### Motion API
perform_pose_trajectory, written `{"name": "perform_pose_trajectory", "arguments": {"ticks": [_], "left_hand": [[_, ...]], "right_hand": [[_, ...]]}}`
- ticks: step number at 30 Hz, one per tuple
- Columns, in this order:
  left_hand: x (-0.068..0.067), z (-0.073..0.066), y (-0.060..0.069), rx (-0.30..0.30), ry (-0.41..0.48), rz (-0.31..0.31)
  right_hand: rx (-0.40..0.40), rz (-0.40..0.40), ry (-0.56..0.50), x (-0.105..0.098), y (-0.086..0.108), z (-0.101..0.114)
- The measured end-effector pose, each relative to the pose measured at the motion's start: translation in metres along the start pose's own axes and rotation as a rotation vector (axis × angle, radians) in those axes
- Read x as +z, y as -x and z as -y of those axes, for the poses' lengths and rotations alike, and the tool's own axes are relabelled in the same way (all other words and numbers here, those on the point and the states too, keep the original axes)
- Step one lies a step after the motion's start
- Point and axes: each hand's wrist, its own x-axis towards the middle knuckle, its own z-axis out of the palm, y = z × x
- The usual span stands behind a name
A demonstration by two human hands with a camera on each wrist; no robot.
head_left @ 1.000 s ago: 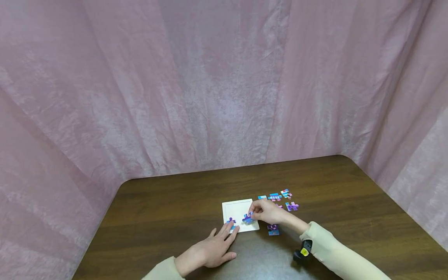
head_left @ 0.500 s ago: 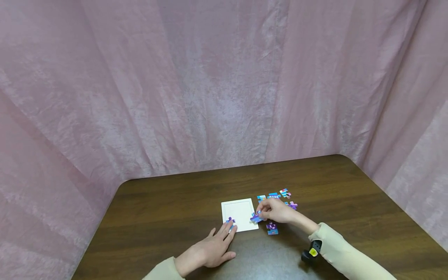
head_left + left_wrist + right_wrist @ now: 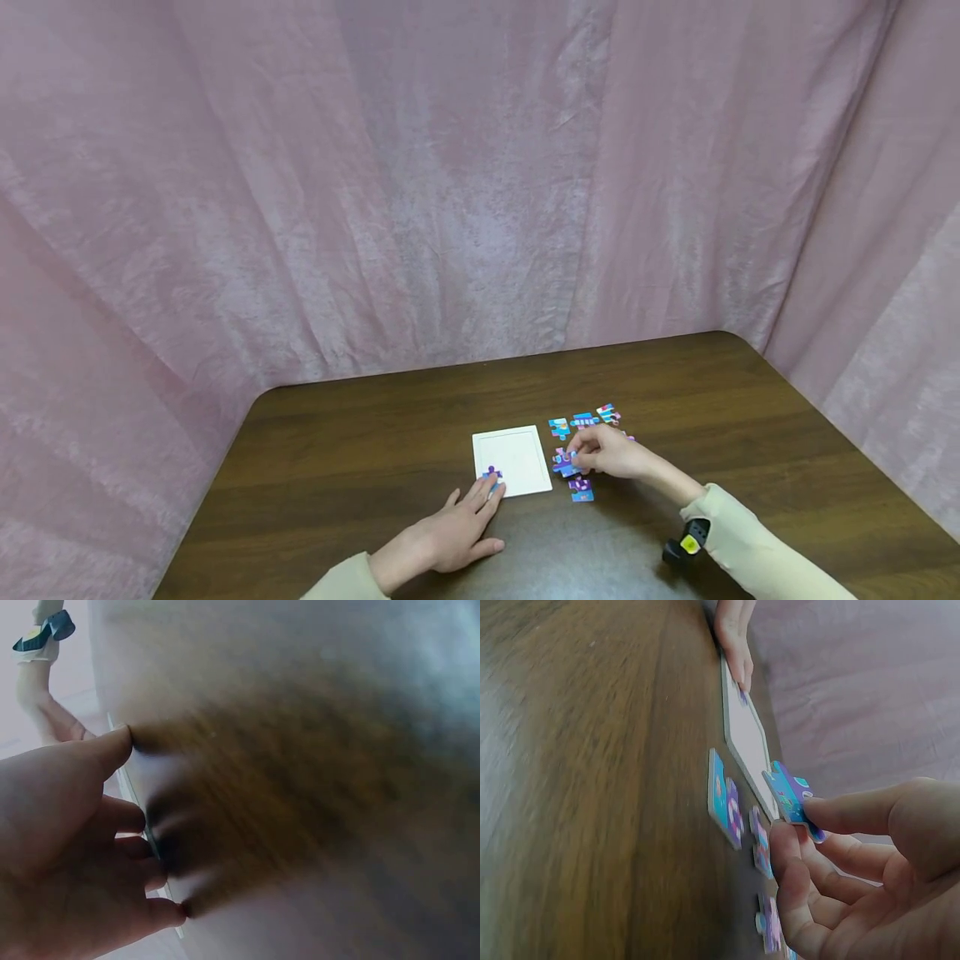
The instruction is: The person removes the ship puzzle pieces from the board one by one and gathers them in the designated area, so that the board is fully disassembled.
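Observation:
My right hand (image 3: 611,452) pinches a blue-and-purple jigsaw piece (image 3: 791,796) between thumb and fingers. In the right wrist view this piece is raised above the table and tilted. A square white puzzle tray (image 3: 517,454) lies left of that hand. My left hand (image 3: 457,529) rests at the tray's near left corner with fingers extended, the fingertips on a purple-and-blue jigsaw piece (image 3: 491,473) and partly covering it. In the left wrist view the left hand's thumb and fingers (image 3: 112,754) are spread at the tray's edge.
Loose jigsaw pieces lie right of the tray: one at the front (image 3: 724,799), a blue one (image 3: 558,427), a striped one (image 3: 584,420) and a far corner one (image 3: 608,413). The right hand partly hides another. The brown table (image 3: 360,450) ends at a pink curtain (image 3: 450,183).
My right hand has moved right with its jigsaw piece, from over the tray to beyond its right edge, among the loose pieces. My left hand has stayed in place.

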Motion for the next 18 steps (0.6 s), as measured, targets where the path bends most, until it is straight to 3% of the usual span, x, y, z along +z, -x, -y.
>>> {"name": "perform_pose_trajectory", "arguments": {"ticks": [10, 18], "left_hand": [[0.004, 0.002, 0.001, 0.007, -0.019, -0.030], [0.000, 0.000, 0.001, 0.007, -0.032, -0.019]], "right_hand": [[0.033, -0.018, -0.026, -0.009, 0.007, -0.001], [0.074, 0.015, -0.041, -0.014, 0.016, -0.005]]}}
